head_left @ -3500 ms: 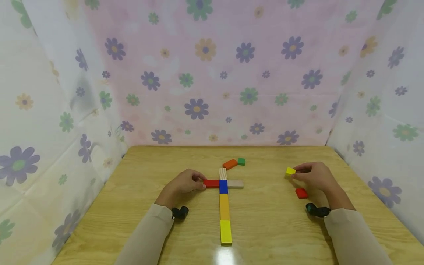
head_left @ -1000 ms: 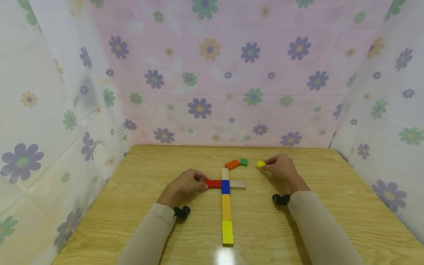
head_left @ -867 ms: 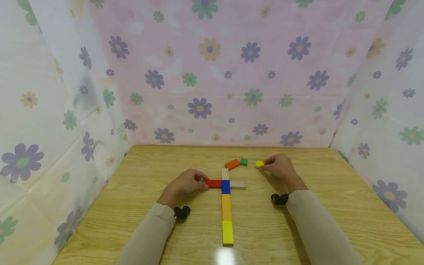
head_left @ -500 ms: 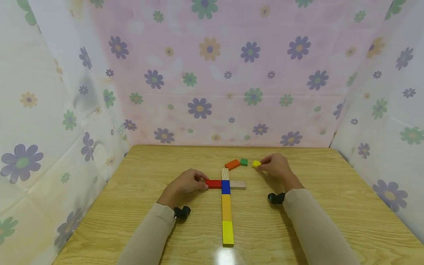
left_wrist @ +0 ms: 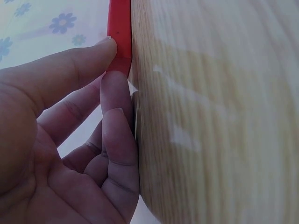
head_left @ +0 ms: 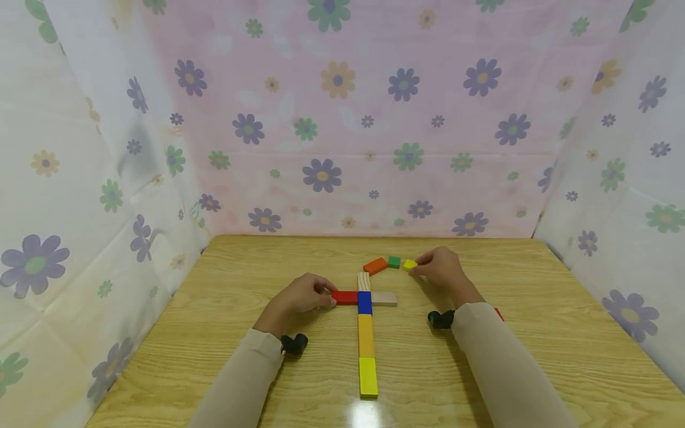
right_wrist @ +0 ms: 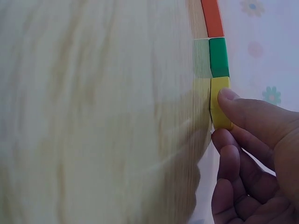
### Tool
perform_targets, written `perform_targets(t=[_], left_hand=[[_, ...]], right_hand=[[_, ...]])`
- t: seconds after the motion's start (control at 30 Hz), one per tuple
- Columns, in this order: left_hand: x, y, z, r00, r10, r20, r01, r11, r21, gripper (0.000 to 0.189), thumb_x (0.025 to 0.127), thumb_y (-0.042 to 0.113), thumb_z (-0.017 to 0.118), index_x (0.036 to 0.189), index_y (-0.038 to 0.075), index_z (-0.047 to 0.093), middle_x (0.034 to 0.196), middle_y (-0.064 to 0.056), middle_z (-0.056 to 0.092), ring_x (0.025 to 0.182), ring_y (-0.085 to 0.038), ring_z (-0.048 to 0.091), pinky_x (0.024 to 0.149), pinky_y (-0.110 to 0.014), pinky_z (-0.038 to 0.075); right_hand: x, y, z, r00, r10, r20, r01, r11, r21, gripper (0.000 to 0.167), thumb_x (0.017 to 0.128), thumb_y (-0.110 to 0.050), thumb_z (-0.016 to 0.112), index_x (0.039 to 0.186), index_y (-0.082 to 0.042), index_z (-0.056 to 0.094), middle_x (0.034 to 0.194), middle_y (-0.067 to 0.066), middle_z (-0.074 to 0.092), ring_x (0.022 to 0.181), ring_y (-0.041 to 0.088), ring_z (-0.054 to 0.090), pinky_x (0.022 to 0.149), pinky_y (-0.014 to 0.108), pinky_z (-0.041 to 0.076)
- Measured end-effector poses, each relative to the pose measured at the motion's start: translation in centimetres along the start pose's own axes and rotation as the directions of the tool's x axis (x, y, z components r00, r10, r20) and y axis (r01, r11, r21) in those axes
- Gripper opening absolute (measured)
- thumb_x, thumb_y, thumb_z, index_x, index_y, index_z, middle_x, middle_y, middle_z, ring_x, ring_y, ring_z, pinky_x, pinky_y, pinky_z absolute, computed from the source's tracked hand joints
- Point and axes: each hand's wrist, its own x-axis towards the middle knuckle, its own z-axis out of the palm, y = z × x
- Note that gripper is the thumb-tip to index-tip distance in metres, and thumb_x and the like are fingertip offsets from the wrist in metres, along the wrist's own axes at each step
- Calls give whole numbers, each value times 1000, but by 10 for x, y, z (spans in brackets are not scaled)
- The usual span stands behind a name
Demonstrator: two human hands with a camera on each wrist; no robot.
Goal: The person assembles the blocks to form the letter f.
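Observation:
My left hand point(head_left: 304, 294) pinches the outer end of a red wooden block point(head_left: 345, 298), thumb above and fingers below in the left wrist view. That block's other end meets a blue block point(head_left: 364, 303). A pale wood block point(head_left: 384, 299) extends from the blue one's right side, and a striped wood block point(head_left: 364, 282) lies behind it. My right hand point(head_left: 441, 267) holds a small yellow block point(right_wrist: 220, 102) between thumb and fingers on the table. The yellow block sits at the end of a green block point(right_wrist: 219, 57), which adjoins an orange block point(right_wrist: 213, 17).
Toward me, an amber block point(head_left: 365, 336) and a longer yellow block point(head_left: 368, 377) continue the column on the wooden table point(head_left: 241, 380). A red block point(head_left: 499, 313) is mostly hidden behind the right sleeve. Flowered cloth point(head_left: 342, 119) surrounds the table's back and sides.
My right hand has carried the small yellow block leftward from the table's right side, up to the green block. My left hand keeps its hold on the red block.

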Motion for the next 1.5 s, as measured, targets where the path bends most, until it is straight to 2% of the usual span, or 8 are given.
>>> perform_targets(t=[0.5,1.03,1.5], left_hand=[[0,1,0,1000,-5,-12,5,1000,19,25,91,20,80,116,16,77,88,-4,63,77,-19,54,67,-29,44],[-1,1,-1,1000,4,-4,-4,1000,6,26,92,18,80,117,14,76,87,-4,63,74,-17,54,65,-28,46],[-3,3,0,1000,-16,0,16,1000,-23,25,92,17,80,117,15,76,90,-6,64,77,-19,55,67,-29,48]], right_hand=[[1,-4,2,1000,20,1,-20,1000,-13,39,88,-30,84,117,-5,78,120,17,73,112,36,64,96,48,55],[4,-4,4,1000,15,6,-15,999,-29,40,88,-32,84,117,-6,78,119,16,73,110,34,64,94,46,56],[0,-8,3,1000,27,4,-27,1000,-12,42,88,-31,84,119,-4,77,120,18,72,109,34,64,93,45,56]])
